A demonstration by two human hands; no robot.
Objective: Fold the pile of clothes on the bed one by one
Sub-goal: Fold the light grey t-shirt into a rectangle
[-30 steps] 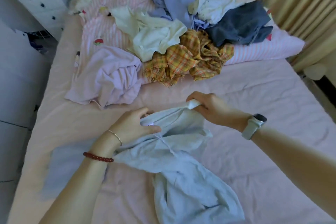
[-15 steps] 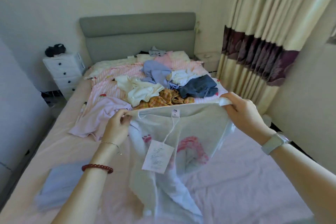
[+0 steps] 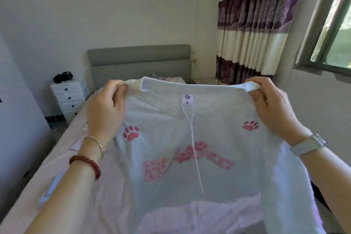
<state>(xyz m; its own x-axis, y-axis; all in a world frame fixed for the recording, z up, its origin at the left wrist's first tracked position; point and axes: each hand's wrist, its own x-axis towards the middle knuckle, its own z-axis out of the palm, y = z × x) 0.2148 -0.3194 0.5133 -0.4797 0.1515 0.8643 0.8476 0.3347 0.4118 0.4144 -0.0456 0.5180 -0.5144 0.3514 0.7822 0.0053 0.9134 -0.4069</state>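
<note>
I hold the shirt (image 3: 190, 138) up in the air over the bed (image 3: 38, 176), spread between both hands. My left hand (image 3: 106, 112) makes its grip on the shoulder at 10 o'clock, fingers curled over the hem. My right hand (image 3: 273, 108) pinches the other shoulder at 2 o'clock. The collar label (image 3: 187, 99) faces me, and a white string (image 3: 193, 142) hangs down from it. The dresser (image 3: 69, 99) stands at 9 o'clock, the curtain (image 3: 252, 30) at 1 o'clock.

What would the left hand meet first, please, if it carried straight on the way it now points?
Probably the grey headboard: the left hand, gripping the shirt at the shoulder, points up and away over the bed toward it. Depth is unclear.
</note>
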